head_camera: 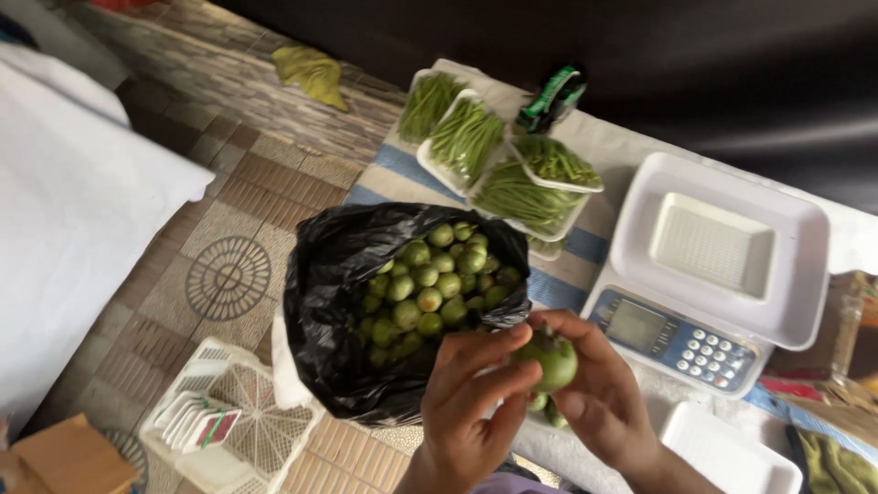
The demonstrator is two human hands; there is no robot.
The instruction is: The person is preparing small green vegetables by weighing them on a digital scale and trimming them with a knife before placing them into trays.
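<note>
Holding one green round fruit (551, 359) between both hands, left hand (466, 402) and right hand (599, 393) are closing on it beside the black bag (325, 302). Turning it slowly is probably helping, no squeezing.

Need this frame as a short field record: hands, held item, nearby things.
left hand: fingers on the green fruit
right hand: cups the green fruit
green fruit: round, held between both hands
black bag: open, full of small green fruits
scale: white tray on its pan
trays of green beans: on the table
</note>
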